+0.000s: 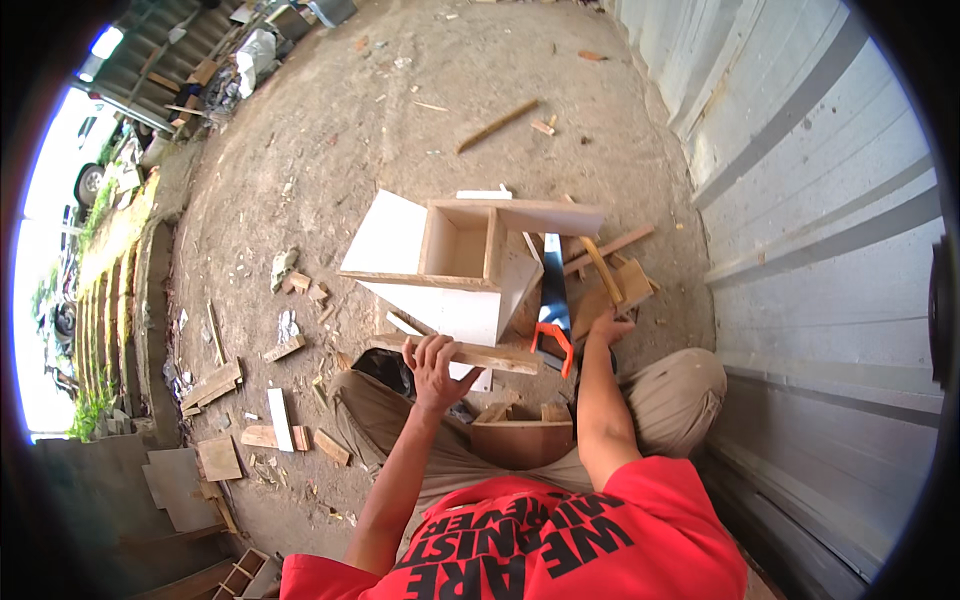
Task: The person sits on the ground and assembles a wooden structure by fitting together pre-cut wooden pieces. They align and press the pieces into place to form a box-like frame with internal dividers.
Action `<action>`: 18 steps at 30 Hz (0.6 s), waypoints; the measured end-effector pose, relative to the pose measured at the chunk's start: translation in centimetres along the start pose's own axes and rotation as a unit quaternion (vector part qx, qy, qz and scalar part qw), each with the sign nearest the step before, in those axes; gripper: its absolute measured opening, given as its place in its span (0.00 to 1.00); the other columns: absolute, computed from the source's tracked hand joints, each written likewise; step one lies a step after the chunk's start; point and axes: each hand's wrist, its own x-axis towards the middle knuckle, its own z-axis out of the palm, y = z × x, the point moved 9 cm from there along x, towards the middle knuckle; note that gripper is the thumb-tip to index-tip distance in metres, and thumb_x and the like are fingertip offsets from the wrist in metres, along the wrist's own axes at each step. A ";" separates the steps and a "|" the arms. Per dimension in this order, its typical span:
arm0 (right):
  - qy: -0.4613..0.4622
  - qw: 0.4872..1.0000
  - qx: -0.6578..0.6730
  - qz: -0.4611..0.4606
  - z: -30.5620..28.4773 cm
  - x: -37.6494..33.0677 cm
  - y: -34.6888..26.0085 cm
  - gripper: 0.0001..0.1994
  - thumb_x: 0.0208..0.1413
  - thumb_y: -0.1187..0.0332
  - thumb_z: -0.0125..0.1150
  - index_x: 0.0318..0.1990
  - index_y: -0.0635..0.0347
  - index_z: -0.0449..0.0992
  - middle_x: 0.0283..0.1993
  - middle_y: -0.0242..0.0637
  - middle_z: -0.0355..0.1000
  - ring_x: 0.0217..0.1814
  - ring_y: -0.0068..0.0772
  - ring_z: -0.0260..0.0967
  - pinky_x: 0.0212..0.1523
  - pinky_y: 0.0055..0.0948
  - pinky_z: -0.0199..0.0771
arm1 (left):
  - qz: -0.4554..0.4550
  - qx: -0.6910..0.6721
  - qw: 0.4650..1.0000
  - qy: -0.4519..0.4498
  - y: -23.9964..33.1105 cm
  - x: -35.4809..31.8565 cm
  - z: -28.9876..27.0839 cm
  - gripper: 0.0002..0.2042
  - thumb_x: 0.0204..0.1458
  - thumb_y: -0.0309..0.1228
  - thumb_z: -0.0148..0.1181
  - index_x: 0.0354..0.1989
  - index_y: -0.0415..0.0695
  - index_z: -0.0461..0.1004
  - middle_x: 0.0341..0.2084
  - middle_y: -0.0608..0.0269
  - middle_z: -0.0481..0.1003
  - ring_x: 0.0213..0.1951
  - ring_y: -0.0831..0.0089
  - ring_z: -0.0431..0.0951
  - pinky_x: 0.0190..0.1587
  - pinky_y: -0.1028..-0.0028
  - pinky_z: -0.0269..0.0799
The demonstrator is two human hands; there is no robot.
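Dirt yard, left hand (432, 362) gripping wooden strip (470, 353), right hand (607, 328) spread on board (612, 295)

Raw matt wood plank (478, 353), white-painted smooth box panels (452, 262) (bare wood inside), saw (552, 300) glossy blue metal, orange plastic handle, ribbed metal wall (800, 200).

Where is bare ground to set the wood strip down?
Bare dirt lies beyond the white box, toward the long stick. Left of the box, scraps dot the ground. Crowded: right of the box, the handsaw and offcuts against the metal wall.
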 end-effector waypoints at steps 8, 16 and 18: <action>-0.176 0.874 -0.141 -0.429 4.9 -10.4 -12.2 0.21 0.59 0.70 0.60 0.59 0.67 0.68 0.56 0.55 0.71 0.58 0.55 0.73 0.57 0.45 0.72 | -0.015 -0.009 1.000 0.000 -0.4 -0.2 0.0 0.29 0.37 0.45 0.80 0.47 0.51 0.73 0.46 0.66 0.73 0.56 0.64 0.70 0.68 0.49 0.45; -0.345 0.905 -0.218 -0.123 17.1 -3.5 -6.3 0.19 0.62 0.62 0.60 0.55 0.66 0.76 0.53 0.55 0.78 0.57 0.54 0.75 0.58 0.44 0.73 | 0.004 0.011 1.000 0.001 -0.7 -0.7 1.1 0.31 0.36 0.45 0.79 0.49 0.53 0.71 0.47 0.65 0.71 0.55 0.62 0.70 0.68 0.47 0.44; -0.332 0.921 -0.199 -0.052 19.1 -1.4 -5.6 0.23 0.62 0.62 0.59 0.61 0.65 0.71 0.56 0.58 0.75 0.61 0.56 0.73 0.61 0.45 0.72 | 0.014 0.026 1.000 -0.009 -0.6 -0.9 1.1 0.31 0.37 0.45 0.78 0.49 0.54 0.69 0.47 0.65 0.70 0.55 0.61 0.69 0.68 0.46 0.44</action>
